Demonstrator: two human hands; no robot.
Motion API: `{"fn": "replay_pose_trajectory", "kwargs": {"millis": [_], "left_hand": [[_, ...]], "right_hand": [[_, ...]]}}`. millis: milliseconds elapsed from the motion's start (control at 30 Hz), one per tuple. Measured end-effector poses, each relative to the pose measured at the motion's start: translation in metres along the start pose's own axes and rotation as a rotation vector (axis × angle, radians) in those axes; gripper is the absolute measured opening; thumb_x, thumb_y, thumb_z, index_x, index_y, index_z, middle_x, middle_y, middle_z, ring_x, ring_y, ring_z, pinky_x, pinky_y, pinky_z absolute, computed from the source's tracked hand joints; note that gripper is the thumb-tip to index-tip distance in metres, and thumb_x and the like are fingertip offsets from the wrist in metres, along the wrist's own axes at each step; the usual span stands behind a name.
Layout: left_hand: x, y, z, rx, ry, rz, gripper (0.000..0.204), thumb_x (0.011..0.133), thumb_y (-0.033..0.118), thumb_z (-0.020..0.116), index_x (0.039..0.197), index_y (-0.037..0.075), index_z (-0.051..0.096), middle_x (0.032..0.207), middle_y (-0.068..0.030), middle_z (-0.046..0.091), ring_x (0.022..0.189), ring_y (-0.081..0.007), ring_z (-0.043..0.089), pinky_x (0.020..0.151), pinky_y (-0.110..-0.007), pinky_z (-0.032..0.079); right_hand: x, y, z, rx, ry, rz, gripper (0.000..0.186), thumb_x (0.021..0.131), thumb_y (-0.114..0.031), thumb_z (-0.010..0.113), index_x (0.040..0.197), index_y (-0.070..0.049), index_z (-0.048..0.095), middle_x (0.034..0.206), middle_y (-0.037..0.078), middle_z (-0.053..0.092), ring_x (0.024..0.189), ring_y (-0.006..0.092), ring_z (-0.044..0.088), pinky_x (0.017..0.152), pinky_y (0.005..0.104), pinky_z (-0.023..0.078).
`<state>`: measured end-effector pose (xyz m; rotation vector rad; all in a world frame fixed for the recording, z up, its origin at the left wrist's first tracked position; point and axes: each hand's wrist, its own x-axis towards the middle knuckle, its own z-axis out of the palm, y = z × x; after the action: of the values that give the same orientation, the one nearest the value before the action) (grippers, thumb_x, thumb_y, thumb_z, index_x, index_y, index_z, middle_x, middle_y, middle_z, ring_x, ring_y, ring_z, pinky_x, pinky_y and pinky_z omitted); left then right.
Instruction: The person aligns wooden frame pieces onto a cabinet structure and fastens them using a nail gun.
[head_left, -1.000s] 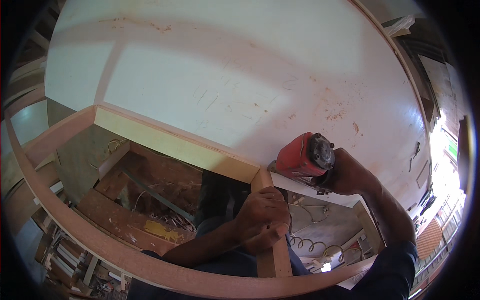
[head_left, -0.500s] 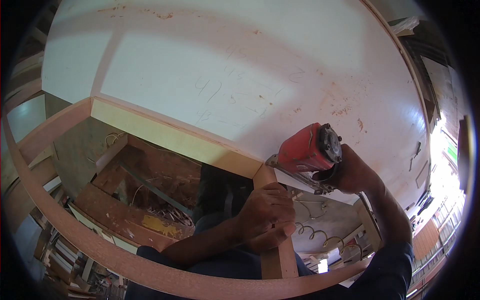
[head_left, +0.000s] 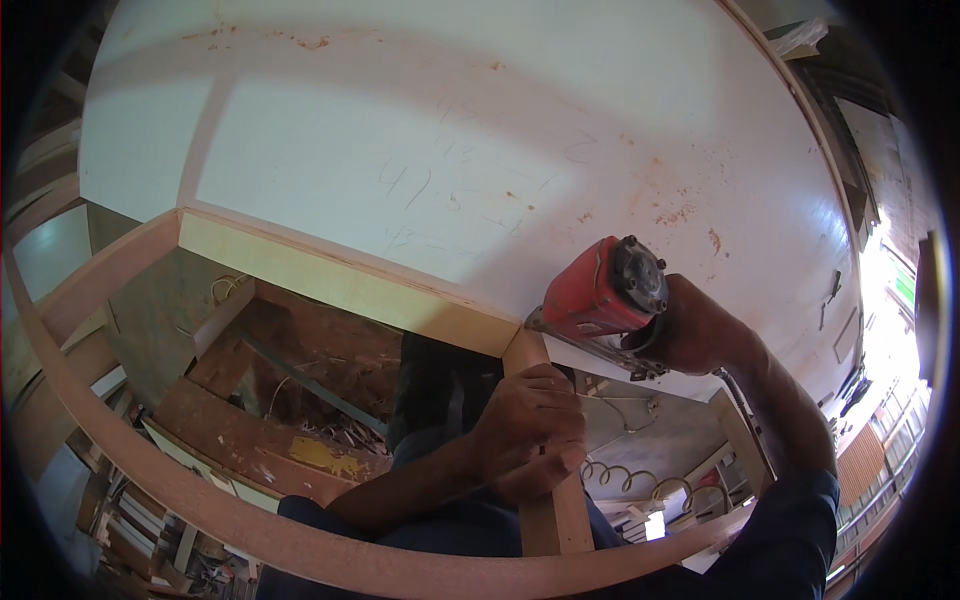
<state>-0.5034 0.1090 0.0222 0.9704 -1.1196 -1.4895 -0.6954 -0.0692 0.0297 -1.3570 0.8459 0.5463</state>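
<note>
My right hand [head_left: 695, 325] is closed round the handle of a red pneumatic nail gun [head_left: 590, 292] with a dark round cap. The gun's nose rests at the corner where a short wooden crosspiece [head_left: 556, 525] meets the long rail [head_left: 350, 279] of a wooden frame. My left hand [head_left: 528, 432] is wrapped round that crosspiece, a little nearer to me than the joint. The frame stands against the edge of a large white board [head_left: 400, 130] that bears pencil marks and brown stains. My right fingers are partly hidden behind the gun.
A curved outer strip [head_left: 300, 545] of the frame sweeps across the near side. A coiled yellowish air hose [head_left: 625, 475] hangs at the lower right. Below the frame opening lie a brown board [head_left: 240, 430] with yellow paint and wood scraps [head_left: 350, 430].
The nail gun has shifted slightly left and up in the view, its nose still at the joint. My left hand keeps its grip on the crosspiece.
</note>
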Motion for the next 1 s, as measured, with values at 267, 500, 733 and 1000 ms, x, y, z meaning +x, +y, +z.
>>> {"fn": "replay_pose_trajectory", "kwargs": {"millis": [267,500,733,1000], "left_hand": [[-0.002,0.002,-0.001,0.05,-0.009,0.0,0.047,0.094,0.044,0.046,0.065,0.009,0.056,0.065,-0.0045,0.057,0.062,-0.027,0.056,0.07,-0.039,0.043],[-0.002,0.002,-0.001,0.034,0.021,-0.004,0.049,0.096,0.046,0.045,0.065,0.01,0.056,0.066,-0.0043,0.058,0.061,-0.0279,0.055,0.07,-0.039,0.043],[0.0,0.002,-0.003,0.028,-0.022,0.001,0.046,0.094,0.044,0.046,0.064,0.01,0.056,0.065,-0.0043,0.057,0.061,-0.0277,0.054,0.068,-0.04,0.043],[0.002,-0.001,-0.001,0.017,-0.005,-0.007,0.046,0.093,0.044,0.048,0.064,0.009,0.056,0.065,-0.0048,0.057,0.061,-0.0274,0.055,0.068,-0.04,0.044]], "right_hand": [[-0.008,0.006,0.005,-0.03,0.072,0.032,0.032,0.081,-0.009,0.08,0.111,-0.002,0.069,0.101,0.014,0.075,0.088,0.0224,0.07,0.085,0.0362,0.056],[-0.012,0.01,0.016,0.089,0.134,-0.055,0.031,0.083,-0.009,0.081,0.111,-0.002,0.07,0.102,0.014,0.075,0.093,0.0222,0.072,0.088,0.0363,0.056],[-0.01,0.007,0.011,0.08,0.122,-0.065,0.032,0.083,-0.009,0.081,0.112,-0.002,0.069,0.1,0.013,0.075,0.092,0.0205,0.071,0.088,0.0359,0.056],[-0.003,0.002,-0.001,0.032,-0.035,0.051,0.031,0.083,-0.003,0.076,0.112,-0.002,0.068,0.104,0.011,0.073,0.092,0.0158,0.066,0.087,0.0333,0.055]]}}
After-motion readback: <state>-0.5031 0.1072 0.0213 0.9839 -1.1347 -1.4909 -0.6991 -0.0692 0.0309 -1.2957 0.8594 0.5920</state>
